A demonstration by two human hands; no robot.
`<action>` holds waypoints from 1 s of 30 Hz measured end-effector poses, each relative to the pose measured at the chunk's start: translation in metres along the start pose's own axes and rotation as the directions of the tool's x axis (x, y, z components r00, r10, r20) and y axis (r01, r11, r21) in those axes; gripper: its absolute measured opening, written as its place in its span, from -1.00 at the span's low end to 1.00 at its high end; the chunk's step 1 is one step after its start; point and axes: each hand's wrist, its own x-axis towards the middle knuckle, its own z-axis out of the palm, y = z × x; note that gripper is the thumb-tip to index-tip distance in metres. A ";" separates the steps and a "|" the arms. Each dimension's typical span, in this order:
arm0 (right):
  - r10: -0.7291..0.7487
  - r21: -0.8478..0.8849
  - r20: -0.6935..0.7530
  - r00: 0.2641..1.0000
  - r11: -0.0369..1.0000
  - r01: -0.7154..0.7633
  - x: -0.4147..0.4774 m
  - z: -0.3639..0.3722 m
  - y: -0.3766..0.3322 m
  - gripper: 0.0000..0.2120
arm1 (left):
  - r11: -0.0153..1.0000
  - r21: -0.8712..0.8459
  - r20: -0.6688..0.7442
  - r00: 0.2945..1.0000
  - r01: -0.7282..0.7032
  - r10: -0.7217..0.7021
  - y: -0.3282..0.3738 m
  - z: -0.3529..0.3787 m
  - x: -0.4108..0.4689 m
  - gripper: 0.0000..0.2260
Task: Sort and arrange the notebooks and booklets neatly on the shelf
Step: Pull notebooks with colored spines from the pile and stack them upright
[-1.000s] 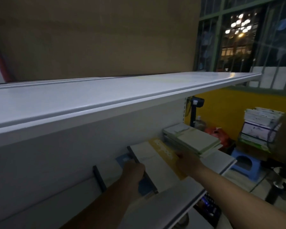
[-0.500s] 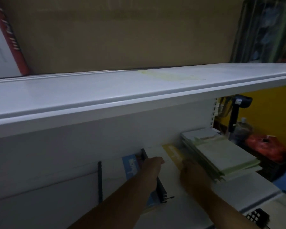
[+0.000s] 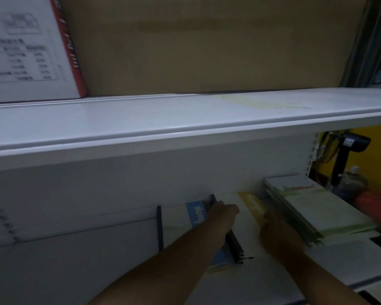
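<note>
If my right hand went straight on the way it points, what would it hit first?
Probably the white back panel: the right hand points along the yellow-banded booklet, beside the green stack. Depth unclear.

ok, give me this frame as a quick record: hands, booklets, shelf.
left hand: fingers curled over far end of dark divider
right hand: on yellow-banded booklet, blurred, grip unclear
blue-banded booklet: flat, left of that divider
green-edged stack: flat, right of the right hand
second divider: upright, further left
upper shelf: cardboard box on it
</note>
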 end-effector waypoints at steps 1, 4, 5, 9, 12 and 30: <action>-0.005 -0.025 -0.002 1.000 1.000 0.005 0.001 0.000 0.001 -0.67 | 0.998 0.022 0.009 0.998 -0.060 0.059 -0.001 -0.009 -0.011 -0.43; -0.018 -0.089 0.019 1.000 0.996 0.020 0.022 0.019 0.003 -0.60 | 0.966 0.161 0.023 0.980 -0.201 0.200 -0.009 -0.056 -0.050 -0.66; -0.093 -0.121 -0.028 0.995 0.989 0.089 0.045 0.040 0.007 -0.45 | 0.939 0.255 -0.001 0.971 -0.230 0.238 -0.013 -0.081 -0.061 -0.62; -0.404 -0.311 -0.015 0.915 0.871 0.380 0.018 0.045 -0.088 -0.25 | 0.732 0.649 -0.140 0.914 -0.206 0.381 -0.044 -0.207 -0.098 -0.52; -0.672 -0.318 0.100 0.734 0.677 0.664 -0.066 0.034 -0.204 -0.32 | 0.565 0.825 -0.266 0.882 -0.001 0.390 -0.078 -0.307 -0.139 -0.53; -0.914 0.070 0.406 -0.001 0.030 0.997 -0.398 0.170 -0.542 -0.44 | 0.471 0.624 -0.735 0.673 0.624 0.082 -0.296 -0.561 -0.450 -0.47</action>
